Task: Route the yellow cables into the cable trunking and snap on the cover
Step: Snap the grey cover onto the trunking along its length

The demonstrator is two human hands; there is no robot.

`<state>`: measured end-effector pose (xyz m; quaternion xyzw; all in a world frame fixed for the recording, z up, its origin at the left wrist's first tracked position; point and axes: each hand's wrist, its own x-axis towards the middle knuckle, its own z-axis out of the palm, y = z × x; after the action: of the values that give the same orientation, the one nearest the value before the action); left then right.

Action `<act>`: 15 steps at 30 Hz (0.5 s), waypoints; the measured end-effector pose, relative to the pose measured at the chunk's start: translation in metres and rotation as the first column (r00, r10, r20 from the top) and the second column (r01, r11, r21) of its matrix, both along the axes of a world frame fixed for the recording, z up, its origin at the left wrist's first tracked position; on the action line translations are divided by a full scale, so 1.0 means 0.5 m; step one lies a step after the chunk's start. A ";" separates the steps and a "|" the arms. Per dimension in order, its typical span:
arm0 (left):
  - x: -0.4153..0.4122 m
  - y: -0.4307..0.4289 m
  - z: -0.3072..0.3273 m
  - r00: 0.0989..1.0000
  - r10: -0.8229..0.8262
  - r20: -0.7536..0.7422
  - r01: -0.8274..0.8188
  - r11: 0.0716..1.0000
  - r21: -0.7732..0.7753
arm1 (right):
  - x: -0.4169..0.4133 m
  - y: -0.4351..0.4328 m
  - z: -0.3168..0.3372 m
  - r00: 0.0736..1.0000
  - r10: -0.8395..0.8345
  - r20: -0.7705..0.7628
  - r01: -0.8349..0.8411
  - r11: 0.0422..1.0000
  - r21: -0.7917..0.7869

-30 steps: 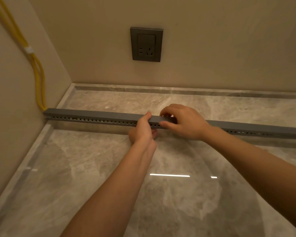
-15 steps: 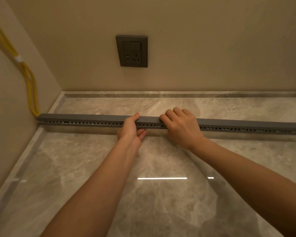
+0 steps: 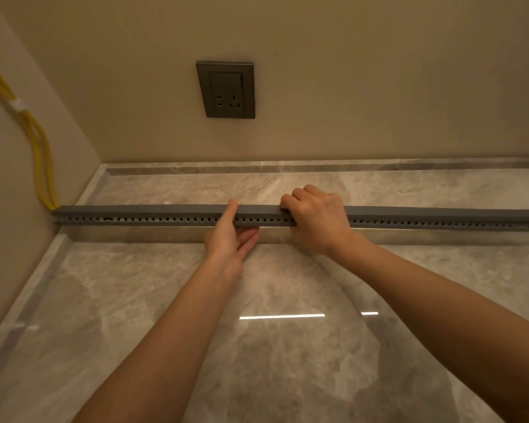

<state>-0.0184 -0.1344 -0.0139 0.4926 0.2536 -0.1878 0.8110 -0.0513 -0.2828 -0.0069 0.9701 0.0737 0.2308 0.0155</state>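
Grey slotted trunking, pinched by left hand, gripped by right hand.

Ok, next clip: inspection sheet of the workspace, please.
Surface: glossy marble floor.
Job's things: grey slotted trunking lies across the floor, cover on top.
Clutter: nothing seen.
Grippers: left hand pinches the trunking, thumb on top; right hand grips it, fingers curled over.
Cables: yellow cables, bound by a white tie, run down the left wall to the trunking's left end.
Surroundings: dark socket on the beige back wall.
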 end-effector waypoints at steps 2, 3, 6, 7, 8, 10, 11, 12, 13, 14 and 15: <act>-0.007 0.015 -0.004 0.999 -0.044 0.025 0.045 0.998 -0.048 | 0.004 -0.007 0.000 0.999 0.001 -0.043 0.003 0.997 0.078; -0.011 0.024 -0.005 0.995 -0.095 0.034 0.096 0.995 -0.035 | 0.005 -0.011 0.001 0.998 0.004 -0.061 0.002 0.995 0.101; -0.031 0.046 -0.004 0.920 -0.386 0.071 0.355 0.895 0.272 | 0.009 -0.022 0.002 0.997 0.023 -0.078 -0.011 0.988 0.153; -0.037 0.051 -0.003 0.884 -0.449 0.129 0.365 0.836 0.410 | 0.010 -0.024 0.003 0.996 0.024 -0.081 -0.011 0.987 0.163; -0.041 0.054 -0.004 0.839 -0.489 0.238 0.296 0.779 0.553 | 0.010 -0.026 0.003 0.996 0.026 -0.086 -0.011 0.985 0.172; -0.039 0.060 -0.002 0.644 -0.588 0.490 -0.040 0.613 0.789 | 0.012 -0.028 0.002 0.995 0.026 -0.100 -0.007 0.983 0.185; -0.034 0.059 0.003 0.510 -0.670 0.540 -0.212 0.511 0.833 | 0.012 -0.028 0.002 0.994 0.023 -0.110 -0.002 0.983 0.185; -0.026 0.055 0.007 0.389 -0.754 0.529 -0.341 0.416 0.843 | 0.012 -0.028 0.002 0.993 0.021 -0.116 0.001 0.983 0.186; -0.014 0.048 0.006 0.294 -0.835 0.465 -0.403 0.333 0.852 | 0.012 -0.028 0.002 0.993 0.021 -0.116 0.001 0.981 0.192; -0.002 0.040 0.004 0.238 -0.901 0.363 -0.415 0.243 0.877 | 0.011 -0.028 0.002 0.994 0.022 -0.109 0.001 0.979 0.202; 0.009 0.029 0.002 0.205 -0.945 0.253 -0.413 0.151 0.898 | 0.011 -0.028 0.002 0.995 0.022 -0.100 -0.001 0.977 0.211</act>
<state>-0.0141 -0.1201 -0.0128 0.9030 -0.3563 0.1222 0.2068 -0.0460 -0.2966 -0.0060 0.9763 0.0552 0.1878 -0.0926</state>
